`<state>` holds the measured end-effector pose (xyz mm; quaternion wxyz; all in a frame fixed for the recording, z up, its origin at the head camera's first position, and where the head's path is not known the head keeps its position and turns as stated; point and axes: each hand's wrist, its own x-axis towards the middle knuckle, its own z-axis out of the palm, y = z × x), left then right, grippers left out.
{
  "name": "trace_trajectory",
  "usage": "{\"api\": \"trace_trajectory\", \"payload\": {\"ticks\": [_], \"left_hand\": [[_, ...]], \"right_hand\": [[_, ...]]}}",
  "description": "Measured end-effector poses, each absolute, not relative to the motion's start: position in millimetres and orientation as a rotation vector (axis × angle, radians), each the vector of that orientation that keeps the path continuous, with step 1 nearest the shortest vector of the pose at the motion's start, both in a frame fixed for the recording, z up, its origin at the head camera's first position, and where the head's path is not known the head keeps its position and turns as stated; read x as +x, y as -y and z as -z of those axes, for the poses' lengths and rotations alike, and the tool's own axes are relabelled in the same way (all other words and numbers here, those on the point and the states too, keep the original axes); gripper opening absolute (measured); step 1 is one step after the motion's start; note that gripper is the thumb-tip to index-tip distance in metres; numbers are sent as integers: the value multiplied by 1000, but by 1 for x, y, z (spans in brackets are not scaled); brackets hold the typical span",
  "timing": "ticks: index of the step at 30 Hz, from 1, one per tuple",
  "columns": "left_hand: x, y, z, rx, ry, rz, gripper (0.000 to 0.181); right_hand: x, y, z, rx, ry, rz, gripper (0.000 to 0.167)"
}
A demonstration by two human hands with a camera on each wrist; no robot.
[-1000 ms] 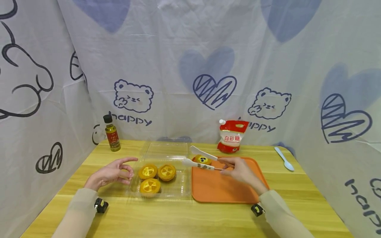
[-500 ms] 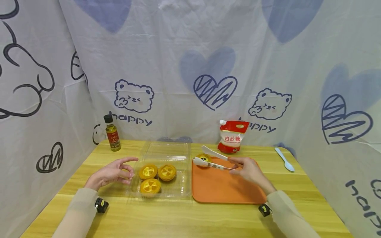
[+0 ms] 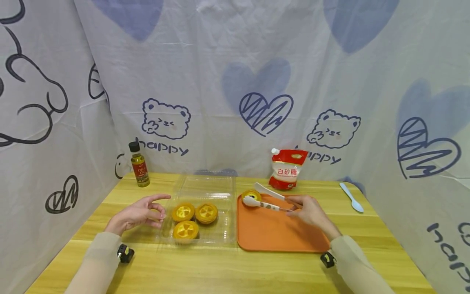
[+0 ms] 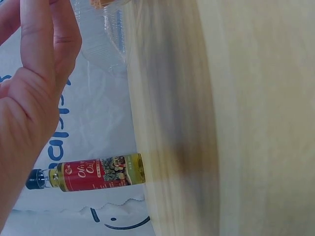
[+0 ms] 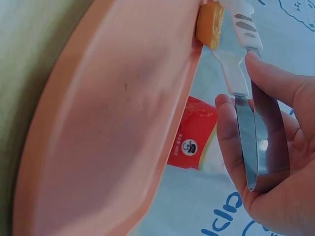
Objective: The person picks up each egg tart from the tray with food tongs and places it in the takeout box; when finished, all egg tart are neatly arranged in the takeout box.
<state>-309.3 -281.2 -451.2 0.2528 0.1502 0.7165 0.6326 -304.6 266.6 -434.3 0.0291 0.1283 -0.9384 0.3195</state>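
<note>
My right hand [image 3: 312, 212] holds a pair of tongs [image 5: 261, 142] with metal arms and white patterned ends, as the right wrist view also shows. The tong ends stand apart, close by an egg tart [image 3: 251, 195] with dark dots on top at the back left corner of an orange tray [image 3: 279, 232]. Whether they touch it is unclear. My left hand [image 3: 141, 213] is beside the left rim of a clear plastic box [image 3: 220, 237], its index finger extended and the others loosely bent. Three egg tarts [image 3: 185, 231] with patterned tops sit in the box, whose lid is laid back.
An olive oil bottle [image 3: 139, 167] stands at the back left, also visible in the left wrist view. Behind the tray is a red and white sugar pouch [image 3: 285, 169]. A pale blue spoon [image 3: 351, 197] lies on the wooden table [image 3: 220, 269] at the right. Printed cloth hangs around.
My right hand and the tongs have shifted right, and the tong ends have gone from the box's edge to beside the dotted tart. My left hand stays in place.
</note>
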Motion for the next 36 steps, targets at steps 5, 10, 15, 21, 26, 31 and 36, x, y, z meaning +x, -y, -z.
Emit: {"api": "trace_trajectory", "payload": {"ticks": [5,10,15,21,26,31,36], "left_hand": [[-310,281,452,404,-1950,-1720,81],[-310,282,451,400,-1959,-1724,81],[-309,283,450,402,-1966,-1723,81],[-310,281,449,400,-1968,-1716,81],[-310,280,450,394,-1961,-1721,81],[-312,280,451,388,-1957,-1724,82],[-311,282,452,391,-1952,-1728,81]], "right_hand": [[-308,-269,439,405,2904,-957,49],[-311,-267,439,417,2905,-923,50],[-311,-265,439,425,2906,-928,49],[-309,-266,442,368,2912,-953,47],[-304,-265,439,340,2899,-963,44],[-298,-263,431,370,2902,-1012,43],[-295,-259,423,413,2895,-1066,45]]}}
